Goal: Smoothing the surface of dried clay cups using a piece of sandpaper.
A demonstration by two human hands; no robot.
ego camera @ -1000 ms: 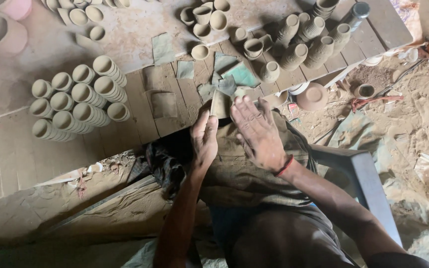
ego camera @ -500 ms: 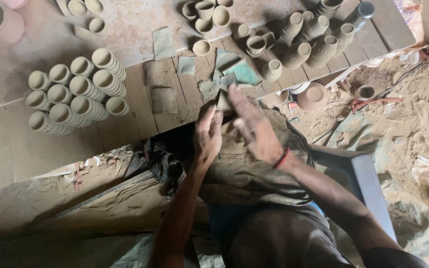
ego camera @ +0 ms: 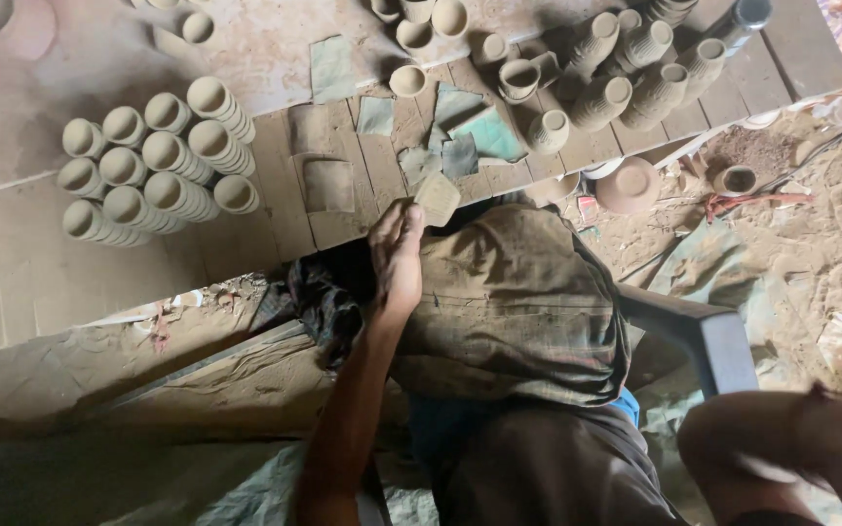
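Left hand (ego camera: 397,255) pinches a small flat clay slab (ego camera: 438,198) at frame centre, just past the knee (ego camera: 514,292), over the board edge (ego camera: 246,244). Grip is thin, fingertips only; slab could slip or crack if squeezed. Right hand isn't visible, only its forearm (ego camera: 791,448) at lower right, so its grip can't be told. Cup stacks (ego camera: 153,161) upper left sit near enough to be knocked.
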